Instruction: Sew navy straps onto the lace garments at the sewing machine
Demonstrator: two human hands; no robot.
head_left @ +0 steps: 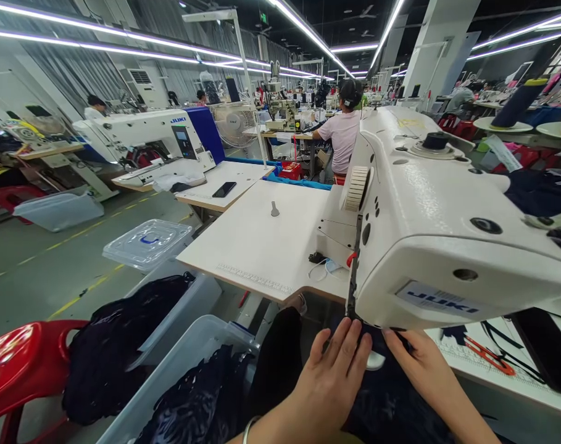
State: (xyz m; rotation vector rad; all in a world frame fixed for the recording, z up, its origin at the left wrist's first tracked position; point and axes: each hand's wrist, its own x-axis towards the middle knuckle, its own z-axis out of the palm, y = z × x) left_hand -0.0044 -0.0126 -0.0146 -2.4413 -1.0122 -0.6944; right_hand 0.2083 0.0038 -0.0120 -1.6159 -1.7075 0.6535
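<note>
Navy fabric (391, 401) lies on the table (261, 240) right under the head of the white sewing machine (447, 216), at about 6 o'clock in the view. The left hand (331, 379) rests flat on the cloth, palm down. Its fingers (349, 342) are stretched out and slightly spread, gripping nothing, and their tips reach the front edge of the machine head. The right hand (421, 370) lies just beside it at 5 o'clock, also flat on the cloth. Its fingers (400, 339) are extended and open toward the needle area, which the machine head hides.

Red scissors (493, 359) lie on the table at 4 o'clock, near the right hand. At 8 o'clock a clear plastic bin (187, 361) holds more dark cloth, and a red stool (25, 357) stands further out the same way. At 12 o'clock, well apart, a person in a pink top (342, 132) sits with their back turned. A black phone (224, 189) lies on the next table at 11 o'clock.
</note>
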